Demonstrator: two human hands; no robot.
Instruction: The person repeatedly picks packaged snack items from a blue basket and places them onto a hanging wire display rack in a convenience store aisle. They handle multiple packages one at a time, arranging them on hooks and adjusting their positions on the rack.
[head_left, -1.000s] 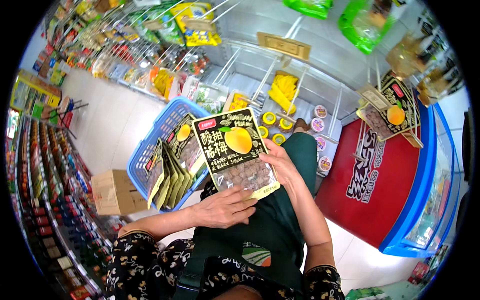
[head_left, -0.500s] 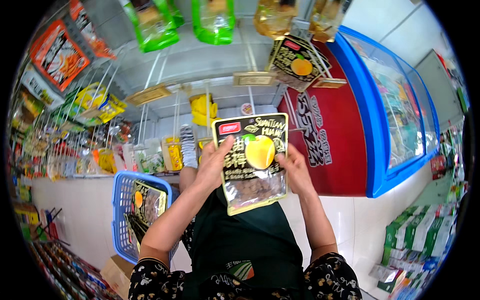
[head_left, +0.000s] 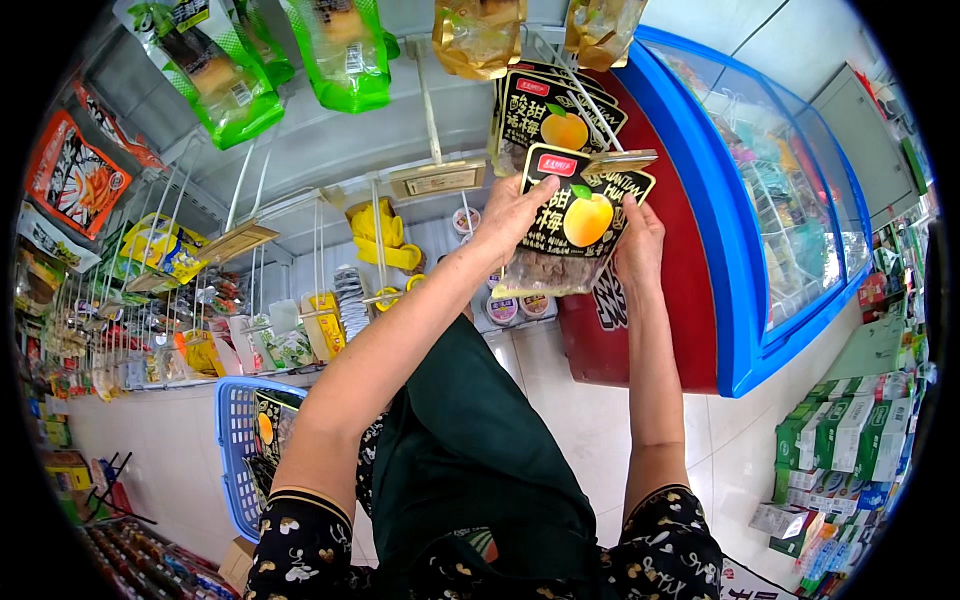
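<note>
Between my two hands is a black snack bag (head_left: 575,225) with a yellow fruit picture and a see-through lower part showing brown pieces. My left hand (head_left: 515,215) grips its left edge, thumb on the front. At the right edge, my right hand (head_left: 641,238) pinches it near the upper corner. The bag's top is up at the front end of a metal hook, next to its price tag holder (head_left: 622,160). Behind it on the hook hang several matching bags (head_left: 550,120). Whether the hook passes through the held bag's hole cannot be made out.
A blue basket (head_left: 232,450) with similar black bags stands at the lower left. Green bags (head_left: 345,60) and gold bags (head_left: 478,38) hang above. Bare hooks with tag holders (head_left: 438,180) stick out left of my hands. A red-sided freezer with a blue rim (head_left: 742,345) stands at right.
Both hands have carried the bag up and away from my body to the hook with the matching bags. My view has shifted toward the shelf.
</note>
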